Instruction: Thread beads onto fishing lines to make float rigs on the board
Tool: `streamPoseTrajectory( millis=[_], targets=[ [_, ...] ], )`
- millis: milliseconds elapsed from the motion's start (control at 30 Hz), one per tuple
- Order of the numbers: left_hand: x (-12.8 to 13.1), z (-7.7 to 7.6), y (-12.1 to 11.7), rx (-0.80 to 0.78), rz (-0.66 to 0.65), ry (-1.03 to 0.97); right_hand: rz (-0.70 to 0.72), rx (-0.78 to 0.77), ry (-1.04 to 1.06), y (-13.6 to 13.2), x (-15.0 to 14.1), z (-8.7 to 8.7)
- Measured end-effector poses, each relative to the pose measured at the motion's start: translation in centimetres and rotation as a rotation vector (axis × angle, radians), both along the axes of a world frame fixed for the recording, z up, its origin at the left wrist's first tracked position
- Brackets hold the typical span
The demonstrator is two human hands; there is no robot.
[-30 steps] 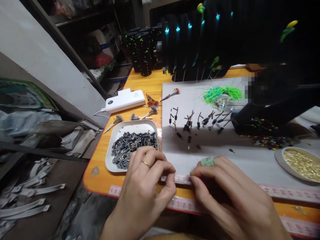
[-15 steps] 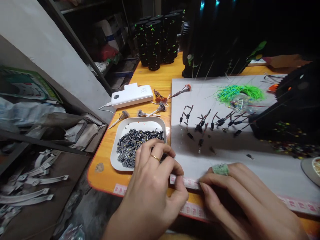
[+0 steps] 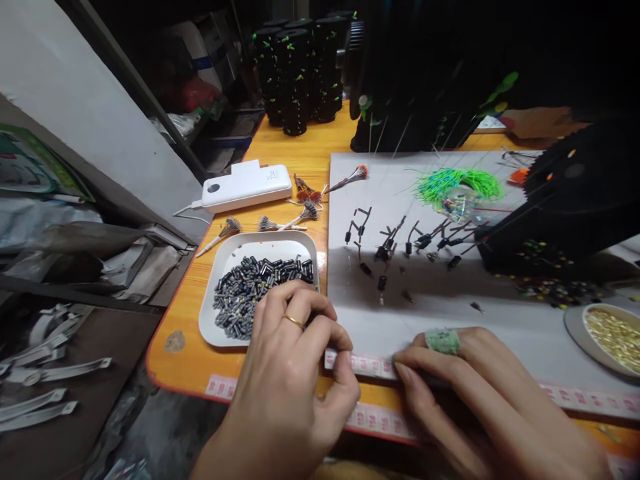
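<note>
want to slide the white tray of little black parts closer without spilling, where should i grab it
Probably by the bare left rim of the white tray, coming from the table's left edge. The tray is shallow and lies flat, the black parts are heaped toward its right and middle, and the left hand already covers the near right corner. Pinch the rim and drag it flat rather than lifting.

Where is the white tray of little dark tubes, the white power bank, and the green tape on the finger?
White tray of dark tubes (image 3: 213,319), head view, bare left rim.
White power bank (image 3: 246,187), head view, top face.
Green finger tape (image 3: 443,341), head view, its middle.
</note>
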State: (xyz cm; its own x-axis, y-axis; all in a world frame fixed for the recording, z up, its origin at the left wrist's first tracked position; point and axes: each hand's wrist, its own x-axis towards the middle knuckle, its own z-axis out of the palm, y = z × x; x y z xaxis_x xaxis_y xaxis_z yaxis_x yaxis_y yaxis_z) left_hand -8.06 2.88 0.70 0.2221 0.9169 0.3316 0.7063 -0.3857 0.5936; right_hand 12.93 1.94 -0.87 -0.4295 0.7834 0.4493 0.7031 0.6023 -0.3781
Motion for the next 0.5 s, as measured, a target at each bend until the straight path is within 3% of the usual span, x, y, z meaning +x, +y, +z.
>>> streamPoseTrajectory(
  millis=[500],
  targets=[
    [0.0,-0.1,-0.1,0.029,0.019,0.012,0.024,0.016,-0.071,0.3,1.5,-0.3]
  ],
)
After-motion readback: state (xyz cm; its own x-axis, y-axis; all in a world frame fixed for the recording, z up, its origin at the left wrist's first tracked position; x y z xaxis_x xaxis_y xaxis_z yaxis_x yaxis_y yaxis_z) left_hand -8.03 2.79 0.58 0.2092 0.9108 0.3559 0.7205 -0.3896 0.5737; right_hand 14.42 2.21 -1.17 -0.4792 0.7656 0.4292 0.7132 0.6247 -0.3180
